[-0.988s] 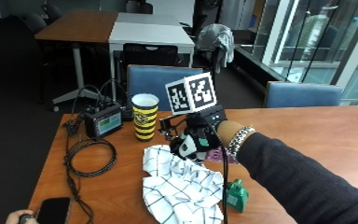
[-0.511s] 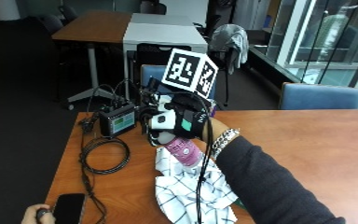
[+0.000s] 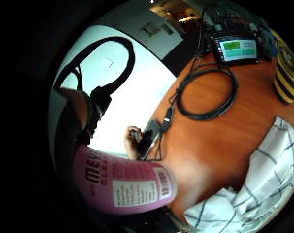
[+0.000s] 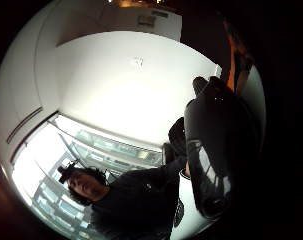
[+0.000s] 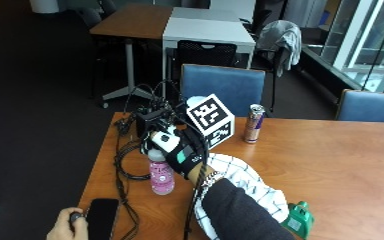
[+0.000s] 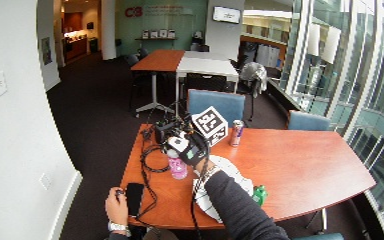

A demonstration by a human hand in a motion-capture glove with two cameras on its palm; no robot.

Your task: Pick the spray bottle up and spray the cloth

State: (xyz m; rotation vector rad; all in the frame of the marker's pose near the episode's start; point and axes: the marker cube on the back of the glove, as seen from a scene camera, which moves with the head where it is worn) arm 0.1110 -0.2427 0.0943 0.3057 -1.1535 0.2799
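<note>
Lifted higher — spray bottle in gloved hand; cloth beside.

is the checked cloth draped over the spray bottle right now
No. The checked cloth lies on the table beside the pink spray bottle, which stands uncovered under the gloved right hand.

Gloved right hand, left of centre in the outside view: black glove with white plastic piece on top and small green patch, beaded metal bracelet at the wrist, dark long sleeve running to the lower edge.
</note>
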